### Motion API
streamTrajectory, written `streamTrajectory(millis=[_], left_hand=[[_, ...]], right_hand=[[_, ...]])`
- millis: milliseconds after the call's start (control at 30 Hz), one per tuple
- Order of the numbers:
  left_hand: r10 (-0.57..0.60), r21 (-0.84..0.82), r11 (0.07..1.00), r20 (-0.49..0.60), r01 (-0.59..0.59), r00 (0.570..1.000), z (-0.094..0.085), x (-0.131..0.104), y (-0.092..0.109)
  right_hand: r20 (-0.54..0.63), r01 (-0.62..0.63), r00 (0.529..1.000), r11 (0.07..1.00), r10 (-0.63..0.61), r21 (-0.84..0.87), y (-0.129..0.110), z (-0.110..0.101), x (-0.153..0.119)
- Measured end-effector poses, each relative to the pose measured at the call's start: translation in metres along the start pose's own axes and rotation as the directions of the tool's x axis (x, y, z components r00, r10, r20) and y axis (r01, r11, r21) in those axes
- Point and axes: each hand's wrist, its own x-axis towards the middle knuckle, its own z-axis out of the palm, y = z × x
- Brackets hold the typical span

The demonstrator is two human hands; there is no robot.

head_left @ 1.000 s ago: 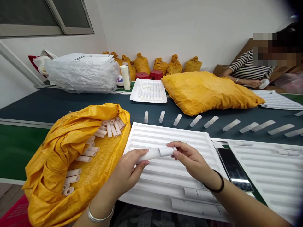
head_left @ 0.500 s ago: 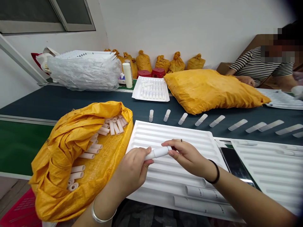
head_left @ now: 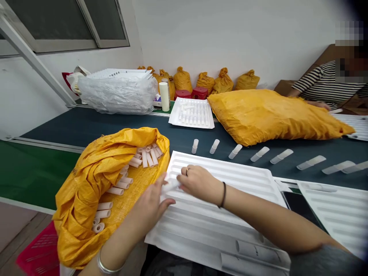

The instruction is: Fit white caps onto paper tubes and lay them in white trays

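A short white tube (head_left: 171, 186) lies between my two hands above the left part of a white ribbed tray (head_left: 218, 165); motion blurs it. My right hand (head_left: 199, 184) has its fingers closed on the tube's right end. At the tube's left end is my left hand (head_left: 152, 203), thumb and fingers apart, the tube at its fingertips. Left of my hands, an open yellow sack (head_left: 83, 184) holds several loose white tubes (head_left: 149, 158). Printed white rolls (head_left: 255, 251) rest at the tray's near right edge.
Several white tubes (head_left: 259, 154) stand in a row on the dark belt (head_left: 120, 124). Behind are a filled tray (head_left: 191, 111), a full yellow sack (head_left: 276, 115) and a plastic-wrapped stack (head_left: 117, 92). A dark phone (head_left: 301, 207) lies right. A person in stripes (head_left: 324, 82) sits across.
The tube and both my hands have moved left over the tray. My left hand's fingers have spread from their grip. The view has shifted, so the surroundings appear further right.
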Motion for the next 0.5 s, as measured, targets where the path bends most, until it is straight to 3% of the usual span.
streamTrajectory(millis=[100, 200, 333, 400, 500], left_hand=[[-0.29, 0.191, 0.942, 0.04, 0.277, 0.956, -0.012, 0.011, -0.045], [-0.408, 0.304, 0.884, 0.132, 0.355, 0.903, -0.015, 0.026, -0.081], [-0.322, 0.343, 0.9, 0.11, 0.268, 0.94, -0.001, 0.051, -0.101], [-0.246, 0.348, 0.915, 0.088, 0.202, 0.965, 0.007, 0.065, -0.104], [-0.139, 0.323, 0.941, 0.108, 0.097, 0.984, 0.015, 0.082, -0.111]], right_hand=[[-0.044, -0.254, 0.967, 0.967, 0.252, -0.026, 0.023, 0.0, 0.066], [-0.013, -0.415, 0.91, 0.91, 0.415, -0.006, 0.053, -0.001, 0.115], [0.122, -0.509, 0.855, 0.86, 0.504, 0.016, 0.078, 0.0, 0.137], [0.147, -0.52, 0.846, 0.854, 0.512, 0.023, 0.08, -0.003, 0.132], [0.09, -0.495, 0.867, 0.869, 0.491, 0.028, 0.069, -0.011, 0.104]])
